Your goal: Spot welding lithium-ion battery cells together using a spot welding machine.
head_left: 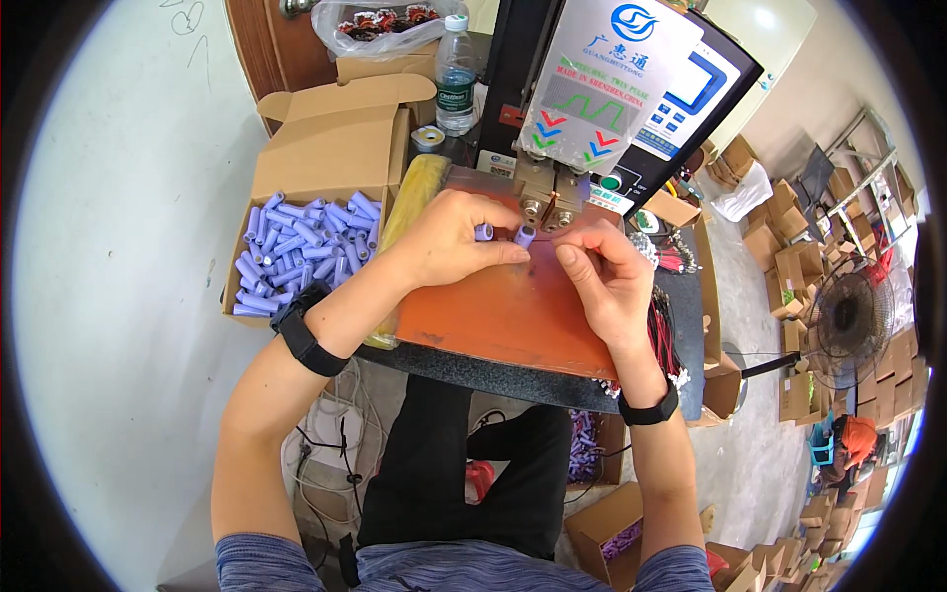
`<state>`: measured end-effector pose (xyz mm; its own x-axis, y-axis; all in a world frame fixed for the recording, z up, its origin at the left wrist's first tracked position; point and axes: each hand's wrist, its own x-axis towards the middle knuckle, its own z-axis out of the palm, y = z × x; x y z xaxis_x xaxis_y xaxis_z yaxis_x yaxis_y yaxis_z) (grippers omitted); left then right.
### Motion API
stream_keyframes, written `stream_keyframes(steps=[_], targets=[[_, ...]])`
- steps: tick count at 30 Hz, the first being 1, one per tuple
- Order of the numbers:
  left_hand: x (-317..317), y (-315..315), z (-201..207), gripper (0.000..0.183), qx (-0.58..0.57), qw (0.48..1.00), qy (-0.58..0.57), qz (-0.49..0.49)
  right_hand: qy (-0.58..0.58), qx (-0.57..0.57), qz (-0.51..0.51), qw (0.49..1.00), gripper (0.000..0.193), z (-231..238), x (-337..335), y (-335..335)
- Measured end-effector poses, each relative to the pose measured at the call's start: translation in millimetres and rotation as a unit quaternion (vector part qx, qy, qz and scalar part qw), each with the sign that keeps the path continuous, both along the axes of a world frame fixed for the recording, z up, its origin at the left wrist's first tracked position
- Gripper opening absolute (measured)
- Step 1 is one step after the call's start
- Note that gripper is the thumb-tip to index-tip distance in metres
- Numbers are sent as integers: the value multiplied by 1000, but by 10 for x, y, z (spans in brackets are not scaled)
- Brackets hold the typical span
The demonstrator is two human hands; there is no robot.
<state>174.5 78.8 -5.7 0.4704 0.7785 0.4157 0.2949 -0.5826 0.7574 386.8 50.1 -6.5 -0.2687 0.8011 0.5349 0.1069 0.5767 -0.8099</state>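
Observation:
My left hand (446, 242) is closed on purple cylindrical battery cells; one cell (483, 232) shows between its fingers. A second cell (525, 236) is at its fingertips, end toward the welding head. My right hand (610, 276) is closed in a pinch just right of that cell, and what it holds, if anything, is too small to make out. Both hands are over an orange mat (493, 321), right under the two electrode holders (547, 212) of a spot welding machine (612, 89).
An open cardboard box (326, 168) full of purple cells stands left, beside a yellow bundle (419, 192). Behind are a water bottle (455, 84) and a solder-like spool (427, 138). Red and black wire leads (666, 331) lie right. A fan (846, 316) stands among boxes.

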Motion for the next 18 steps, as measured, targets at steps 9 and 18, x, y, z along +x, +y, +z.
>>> stream_keyframes(steps=[9,18], targets=[[-1,12,-20,29,3,1000,14,3,-83,81,34,993,16,45,31,1],[-3,0,-32,20,-8,1000,-7,-24,-114,96,-120,982,12,63,-68,-20]])
